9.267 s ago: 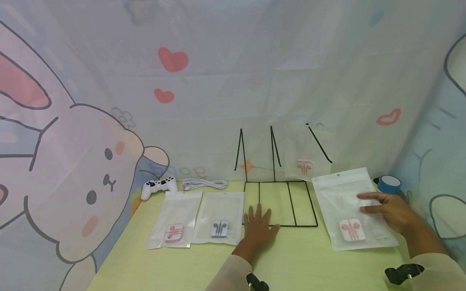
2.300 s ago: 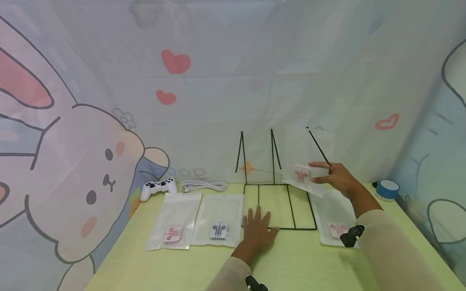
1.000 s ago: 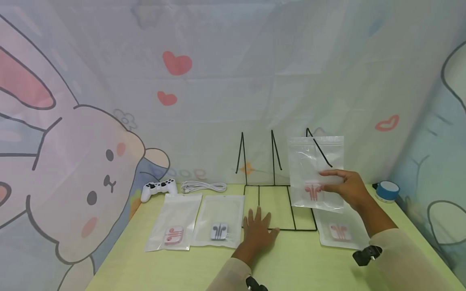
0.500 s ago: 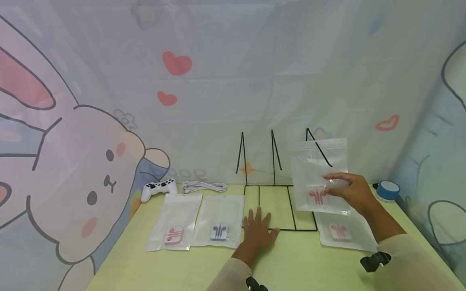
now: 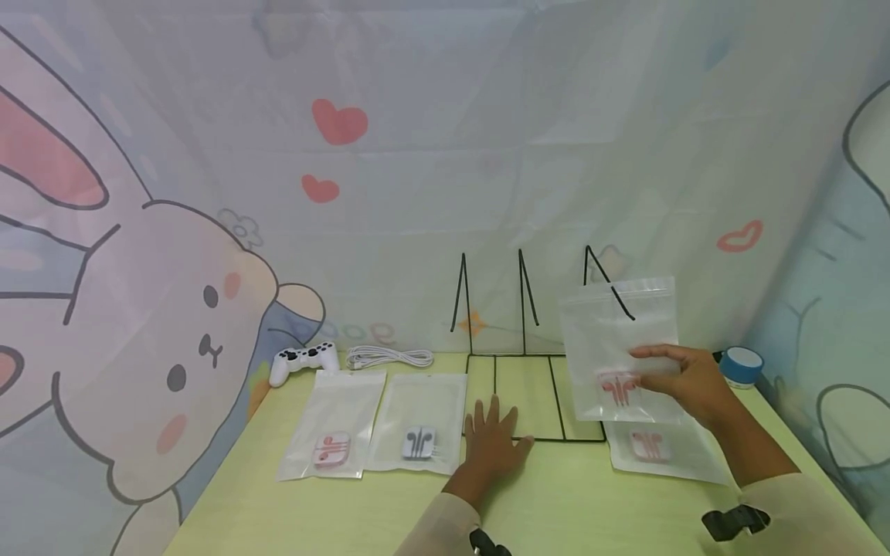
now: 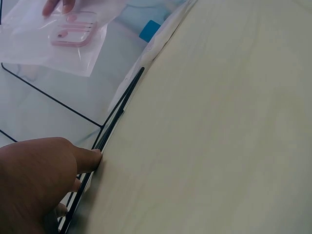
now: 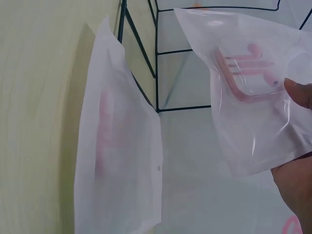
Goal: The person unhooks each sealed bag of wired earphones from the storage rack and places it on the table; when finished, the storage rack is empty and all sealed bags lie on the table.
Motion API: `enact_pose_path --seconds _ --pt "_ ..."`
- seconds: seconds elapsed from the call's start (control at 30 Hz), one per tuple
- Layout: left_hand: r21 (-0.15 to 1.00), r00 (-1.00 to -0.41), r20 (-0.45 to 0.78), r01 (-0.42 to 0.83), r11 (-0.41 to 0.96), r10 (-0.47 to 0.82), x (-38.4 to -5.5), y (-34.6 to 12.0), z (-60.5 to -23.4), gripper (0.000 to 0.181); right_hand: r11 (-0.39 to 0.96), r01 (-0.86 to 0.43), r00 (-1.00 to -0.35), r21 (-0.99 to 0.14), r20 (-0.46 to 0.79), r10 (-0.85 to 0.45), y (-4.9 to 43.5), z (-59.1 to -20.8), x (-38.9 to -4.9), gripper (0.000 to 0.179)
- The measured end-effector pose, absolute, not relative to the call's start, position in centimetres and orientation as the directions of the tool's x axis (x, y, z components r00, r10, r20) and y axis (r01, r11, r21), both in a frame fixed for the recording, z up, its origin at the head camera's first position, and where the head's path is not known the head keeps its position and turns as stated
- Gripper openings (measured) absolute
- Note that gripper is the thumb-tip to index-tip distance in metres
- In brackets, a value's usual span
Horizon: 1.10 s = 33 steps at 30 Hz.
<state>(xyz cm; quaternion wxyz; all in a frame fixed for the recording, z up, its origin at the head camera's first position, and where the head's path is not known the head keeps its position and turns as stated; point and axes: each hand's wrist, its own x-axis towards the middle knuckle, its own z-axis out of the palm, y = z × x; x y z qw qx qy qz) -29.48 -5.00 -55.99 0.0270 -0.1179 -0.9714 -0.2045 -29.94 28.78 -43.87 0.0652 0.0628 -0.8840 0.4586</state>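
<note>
My right hand (image 5: pixel 688 386) grips the side of a clear zip bag (image 5: pixel 591 332) with a square case of pink earphones (image 5: pixel 619 388) inside. The bag hangs partway along the right prong of the black wire rack (image 5: pixel 577 441); the prong's tip sticks out in front of it. In the right wrist view the thumb (image 7: pixel 297 92) lies beside the case. My left hand (image 5: pixel 492 444) rests with spread fingers on the rack's front bar. In the left wrist view its thumb (image 6: pixel 90 160) touches that bar. The rack's other two prongs carry nothing.
Another earphone bag (image 5: pixel 688 455) lies right of the rack, partly covered by the hanging one. Two more bags, with pink (image 5: pixel 332 449) and grey earphones (image 5: pixel 419 442), lie left. Behind are a white game controller (image 5: pixel 304 361), a coiled white cable (image 5: pixel 389 355) and blue tape (image 5: pixel 741 366).
Earlier my right hand was on the bag lying at the right, then moved to the hanging bag. That bag has slid forward and down along its prong. My left hand stays put.
</note>
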Motion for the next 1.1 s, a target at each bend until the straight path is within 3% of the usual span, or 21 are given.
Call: enact_pose_path --seconds 1.1 --pt "0.412 -0.967 0.111 0.253 0.875 0.227 -29.2 -5.0 -55.6 0.064 0.591 -0.283 -0.945 -0.756 0.326 -0.035 29.4 -44.8 -25.2 0.045"
